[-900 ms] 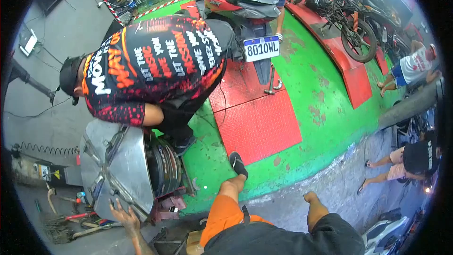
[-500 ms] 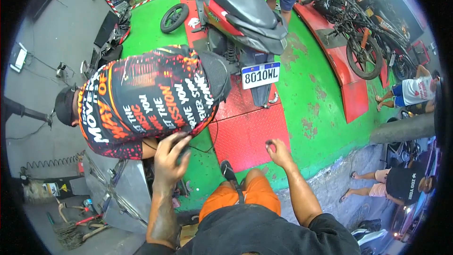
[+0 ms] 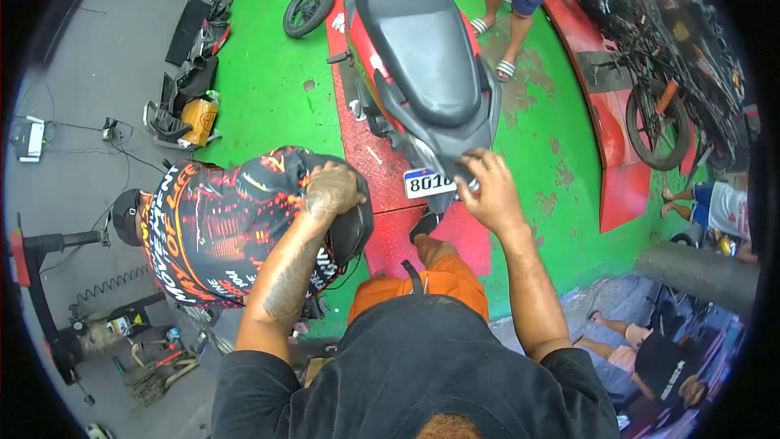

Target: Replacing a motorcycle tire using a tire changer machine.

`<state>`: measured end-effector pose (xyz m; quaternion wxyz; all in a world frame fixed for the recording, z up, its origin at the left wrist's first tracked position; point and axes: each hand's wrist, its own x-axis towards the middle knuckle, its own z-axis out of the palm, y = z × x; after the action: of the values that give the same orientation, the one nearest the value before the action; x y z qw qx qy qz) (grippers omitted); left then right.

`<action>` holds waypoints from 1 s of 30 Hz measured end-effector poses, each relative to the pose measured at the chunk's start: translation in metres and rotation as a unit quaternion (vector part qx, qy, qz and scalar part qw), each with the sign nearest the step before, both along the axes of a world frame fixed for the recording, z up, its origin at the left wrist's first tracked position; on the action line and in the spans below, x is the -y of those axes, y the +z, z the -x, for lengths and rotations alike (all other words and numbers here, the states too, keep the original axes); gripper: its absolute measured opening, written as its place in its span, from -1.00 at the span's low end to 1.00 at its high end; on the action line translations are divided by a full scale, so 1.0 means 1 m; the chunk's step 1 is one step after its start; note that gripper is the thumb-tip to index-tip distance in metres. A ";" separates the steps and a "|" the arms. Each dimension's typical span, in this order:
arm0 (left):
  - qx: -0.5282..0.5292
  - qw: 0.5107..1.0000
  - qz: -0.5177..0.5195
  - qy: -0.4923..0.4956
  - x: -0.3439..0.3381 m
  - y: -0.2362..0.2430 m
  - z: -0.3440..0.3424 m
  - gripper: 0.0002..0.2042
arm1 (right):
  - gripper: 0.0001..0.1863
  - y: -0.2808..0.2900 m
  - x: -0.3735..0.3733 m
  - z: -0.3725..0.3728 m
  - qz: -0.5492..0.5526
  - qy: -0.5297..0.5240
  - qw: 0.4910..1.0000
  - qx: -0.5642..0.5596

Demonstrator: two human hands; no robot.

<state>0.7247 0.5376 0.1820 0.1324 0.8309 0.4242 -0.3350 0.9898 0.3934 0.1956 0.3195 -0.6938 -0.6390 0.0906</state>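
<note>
Scooter (image 3: 418, 49) on the red ramp (image 3: 390, 236), straight ahead. Right hand (image 3: 490, 193) now up at the tail (image 3: 467, 140), partly over the plate (image 3: 424, 184) in view — lower and apart before, so now within reach of the rear. Left hand (image 3: 334, 189) now at a co-worker's back (image 3: 244, 215) — fingers curled on both; cannot tell whether clamped on anything.

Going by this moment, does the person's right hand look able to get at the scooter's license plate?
Probably yes: the right hand is at the scooter's rear, its fingers overlapping the plate's right end in view. Nothing appears to block the way, though depth is hard to judge.
</note>
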 end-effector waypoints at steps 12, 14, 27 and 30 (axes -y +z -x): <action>-0.160 0.982 0.099 0.003 -0.020 -0.033 -0.030 -0.36 | -0.71 0.018 -0.074 -0.061 0.247 0.165 0.952 -0.074; -0.183 0.978 0.096 0.004 -0.023 -0.038 -0.037 -0.36 | -0.71 0.017 -0.080 -0.067 0.251 0.171 0.951 -0.066; -0.150 0.950 0.275 -0.011 -0.070 -0.009 -0.033 -0.47 | -0.58 0.008 -0.112 -0.090 0.261 0.116 0.958 -0.039; -0.145 0.931 0.320 -0.095 -0.073 -0.035 -0.029 -0.50 | -0.33 -0.013 -0.117 -0.100 0.229 0.005 0.973 0.016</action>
<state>0.7533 0.6111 0.1473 0.2956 0.7231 0.2281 -0.5811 1.0900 0.5100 0.1825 0.1413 -0.7467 -0.6097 0.2254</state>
